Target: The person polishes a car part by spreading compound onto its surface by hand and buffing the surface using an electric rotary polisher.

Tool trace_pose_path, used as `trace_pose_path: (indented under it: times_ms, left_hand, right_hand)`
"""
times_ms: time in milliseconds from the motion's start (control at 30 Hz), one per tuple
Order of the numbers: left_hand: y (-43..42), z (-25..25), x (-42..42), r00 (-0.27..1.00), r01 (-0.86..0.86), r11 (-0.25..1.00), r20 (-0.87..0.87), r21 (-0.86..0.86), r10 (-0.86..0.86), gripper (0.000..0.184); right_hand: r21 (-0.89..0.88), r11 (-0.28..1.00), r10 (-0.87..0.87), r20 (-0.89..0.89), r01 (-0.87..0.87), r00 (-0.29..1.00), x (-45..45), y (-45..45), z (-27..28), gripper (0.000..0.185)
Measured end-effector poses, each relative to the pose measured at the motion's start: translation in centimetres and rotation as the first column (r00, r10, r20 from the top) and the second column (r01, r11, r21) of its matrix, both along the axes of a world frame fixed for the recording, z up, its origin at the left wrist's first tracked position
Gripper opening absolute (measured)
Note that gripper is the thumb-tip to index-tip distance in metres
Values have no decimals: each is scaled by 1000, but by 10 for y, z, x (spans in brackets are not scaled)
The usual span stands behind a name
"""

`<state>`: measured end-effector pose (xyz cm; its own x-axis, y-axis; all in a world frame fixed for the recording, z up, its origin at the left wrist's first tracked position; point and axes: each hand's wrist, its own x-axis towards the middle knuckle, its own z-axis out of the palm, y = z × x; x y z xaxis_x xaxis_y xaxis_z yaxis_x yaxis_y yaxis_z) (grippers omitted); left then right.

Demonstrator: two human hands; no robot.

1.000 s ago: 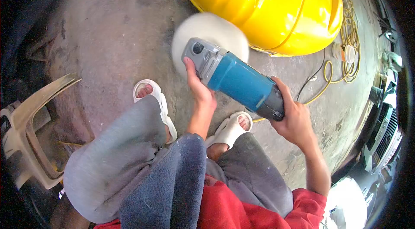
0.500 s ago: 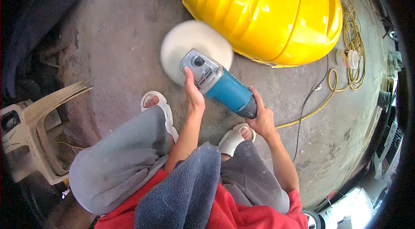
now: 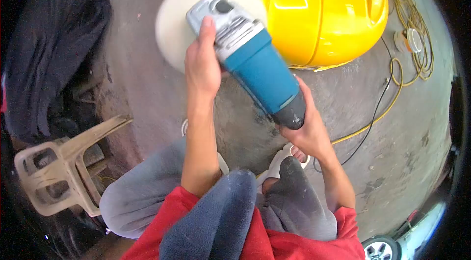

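Observation:
A blue power polisher point(image 3: 260, 66) with a grey metal head and a large round white pad point(image 3: 174, 29) hangs slantwise in front of me. My left hand point(image 3: 202, 66) grips the side of its head, thumb on the metal. My right hand point(image 3: 309, 125) is wrapped round the black rear end of the body. The pad overlaps the left edge of a glossy yellow panel point(image 3: 338, 19) in view; whether they touch I cannot tell. A dark blue cloth point(image 3: 211, 220) lies over my front.
A beige plastic chair point(image 3: 68, 154) stands at the left, below dark draped fabric point(image 3: 54, 39). On the right are a coiled yellow hose point(image 3: 409, 12), a small white-lidded container point(image 3: 409, 41) and a black cable point(image 3: 385, 98). A car wheel point(image 3: 380, 249) shows at bottom right.
The polisher has risen in view with both hands and appears larger and closer. More of the chair and dark fabric shows at the left. Both hands have kept their hold.

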<state>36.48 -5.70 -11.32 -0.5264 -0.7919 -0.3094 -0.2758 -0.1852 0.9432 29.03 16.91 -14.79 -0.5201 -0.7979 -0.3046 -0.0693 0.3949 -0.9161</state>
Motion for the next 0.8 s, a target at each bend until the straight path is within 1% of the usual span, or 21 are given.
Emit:
trace_pose_path:
  times_ms: [33,67,100,133,167,233,267,300,333,367,433,467,500,533,633,700,733,767,800]
  left_hand:
    - [9,1,5,998,-59,997,-25,48,60,65]
    - [18,1,12,991,-119,988,-46,97,124,65]
    - [26,-4,20,987,-144,985,-50,93,149,65]
    - [34,-10,31,983,-171,981,-56,89,177,65]
    - [40,-15,40,986,-157,985,-51,69,161,65]
    - [47,-22,53,969,-237,969,-47,71,241,60]
    - [46,-23,56,973,-223,973,-43,55,225,60]
    - [42,-23,57,983,-182,983,-2,14,182,60]
    - [37,-21,57,989,-141,990,40,-24,142,60]
    - [28,-18,52,991,-127,991,41,-37,129,60]
    - [2,-7,28,998,-69,992,-20,-108,68,61]
    - [-11,-1,15,998,-38,989,-53,-142,31,61]
    - [-28,5,-6,995,3,985,-93,-173,-20,60]
    - [-49,11,-25,997,61,980,-40,-189,-70,60]
    - [-84,35,-85,978,192,964,120,-182,-172,62]
    - [-87,55,-108,929,265,945,312,-190,-198,63]
    - [-95,53,-117,932,290,938,278,-189,-232,64]
    - [-96,52,-117,928,299,936,284,-186,-240,64]
    - [-94,52,-116,933,286,932,286,-223,-218,64]
  right_hand:
    - [-13,999,32,-56,-32,998,3,4,-3,96]
    - [22,999,45,-24,-45,999,7,10,-2,96]
    - [3,1000,28,-18,-28,999,12,17,-4,96]
    - [63,996,64,22,-65,998,17,24,-7,96]
    - [121,987,97,64,-104,993,23,29,-10,97]
    - [65,993,88,89,-94,992,32,34,-16,96]
    - [49,994,88,124,-95,988,36,35,-20,97]
    - [33,995,91,156,-98,984,37,34,-24,97]
    - [13,995,92,162,-95,983,37,31,-25,97]
    - [0,997,81,163,-82,983,34,25,-23,97]
    - [-119,993,25,145,-8,989,26,5,-12,97]
    - [-132,991,19,150,1,989,22,-5,-8,97]
    - [-185,982,-13,126,37,992,15,-17,-4,98]
    - [-236,969,-47,105,71,993,9,-29,-1,99]
    - [-267,953,-116,109,141,987,-17,-66,1,102]
    - [-270,947,-138,143,172,980,-34,-88,9,102]
    - [-266,944,-151,168,192,974,-38,-92,10,102]
    - [-265,943,-160,174,202,972,-38,-91,9,102]
    - [-291,937,-151,166,195,974,-38,-90,8,101]
